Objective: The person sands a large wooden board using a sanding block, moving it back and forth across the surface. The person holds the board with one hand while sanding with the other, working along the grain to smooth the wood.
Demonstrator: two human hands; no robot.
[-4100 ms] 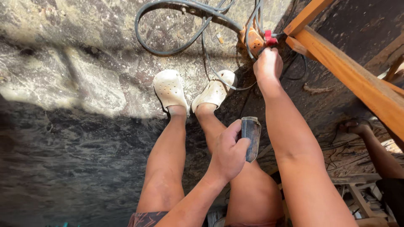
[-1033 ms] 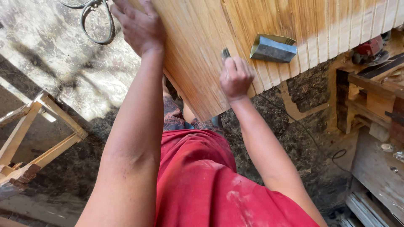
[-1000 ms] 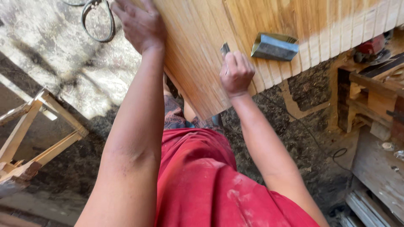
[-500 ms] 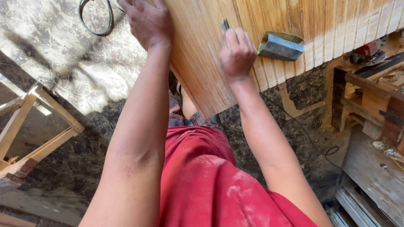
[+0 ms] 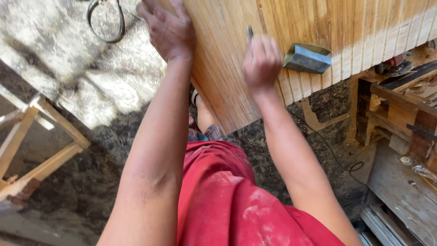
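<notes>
A ribbed wooden panel [image 5: 318, 27] with a glossy amber finish fills the top of the head view. My left hand [image 5: 166, 27] lies flat on its left edge, fingers spread over the wood. My right hand [image 5: 261, 61] is closed around a thin dark tool [image 5: 250, 32] whose tip sticks up above my fingers against the panel. A small grey metal tin [image 5: 307, 58] rests on the panel just right of my right hand. My red shirt [image 5: 227, 196] shows below.
A dark cable loop [image 5: 105, 23] lies on the stone floor at top left. A wooden frame [image 5: 43, 146] stands at left. Timber pieces and a bench [image 5: 400, 114] crowd the right side, with a thin cord [image 5: 346, 164] on the floor.
My right hand with the thin tool has slid up and left along the panel over the last second. Four seconds ago I was looking at my legs, holding the tin.
</notes>
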